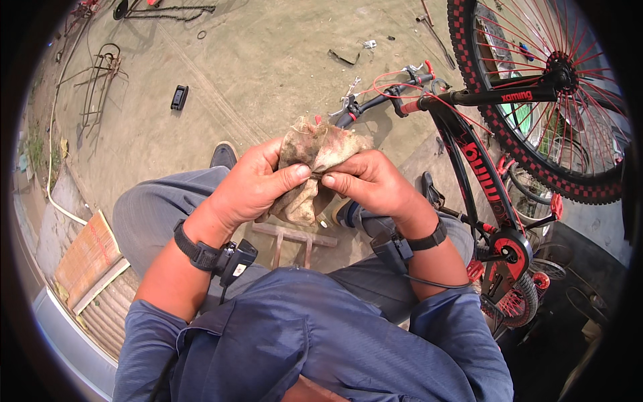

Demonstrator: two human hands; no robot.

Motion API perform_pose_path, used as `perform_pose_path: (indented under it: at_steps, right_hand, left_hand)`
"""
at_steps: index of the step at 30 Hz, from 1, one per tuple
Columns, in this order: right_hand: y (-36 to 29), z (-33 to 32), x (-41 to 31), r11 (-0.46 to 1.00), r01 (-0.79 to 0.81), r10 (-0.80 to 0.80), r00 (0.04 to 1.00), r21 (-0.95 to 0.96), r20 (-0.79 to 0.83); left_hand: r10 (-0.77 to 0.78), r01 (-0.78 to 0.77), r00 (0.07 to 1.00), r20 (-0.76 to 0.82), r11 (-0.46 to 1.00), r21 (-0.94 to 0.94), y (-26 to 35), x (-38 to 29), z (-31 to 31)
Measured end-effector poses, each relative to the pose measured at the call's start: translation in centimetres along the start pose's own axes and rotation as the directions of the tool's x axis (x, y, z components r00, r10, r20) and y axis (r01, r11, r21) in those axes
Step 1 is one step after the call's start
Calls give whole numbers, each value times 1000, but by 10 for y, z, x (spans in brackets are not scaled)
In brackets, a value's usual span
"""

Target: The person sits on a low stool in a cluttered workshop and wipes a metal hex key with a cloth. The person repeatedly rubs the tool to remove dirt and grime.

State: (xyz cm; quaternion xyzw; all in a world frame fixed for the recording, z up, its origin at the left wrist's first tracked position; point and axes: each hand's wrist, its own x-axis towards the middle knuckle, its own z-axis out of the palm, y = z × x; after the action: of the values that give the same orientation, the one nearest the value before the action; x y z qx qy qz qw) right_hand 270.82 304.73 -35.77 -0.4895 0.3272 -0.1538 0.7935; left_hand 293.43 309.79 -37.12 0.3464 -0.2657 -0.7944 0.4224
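Observation:
Pinched between both hands is a dirty, stained cloth rag (300,200), bunched in the middle and held up over my lap. My left hand (256,183) grips its left side, thumb on top. On the other side my right hand (369,181) holds the gathered cloth, and the two thumbtips nearly meet. Whether anything is wrapped inside the rag is hidden by its folds. Beyond my right hand stands a black and red bicycle, upside down, with its frame (474,156) slanting down and its handlebar (374,102) low near the ground.
The bicycle's checkered-tyre wheel (464,65) rises at the upper right; its crank (510,251) is beside my right knee. A black pedal-like part (179,98), a metal rack (99,85) and a chain (176,15) lie on the ground. A wooden stool (296,235) shows between my legs.

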Motion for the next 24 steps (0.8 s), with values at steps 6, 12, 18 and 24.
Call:
perform_pose_path:
  at_steps: [6,12,18,24]
  right_hand:
    - [0,4,8,583,303,-428,903,-754,31]
    - [-2,21,5,189,109,-572,820,-976,-19]
    - [6,13,6,507,233,-518,852,-830,-77]
    - [7,-6,0,974,-167,160,985,150,59]
  left_hand:
    - [-20,15,998,-62,998,-68,-1,2,4]
    - [-75,41,988,-136,971,-237,-11,10,4]
    - [3,-25,991,-131,986,-165,-15,8,6]
    - [70,-71,997,-15,997,-39,-13,1,6]
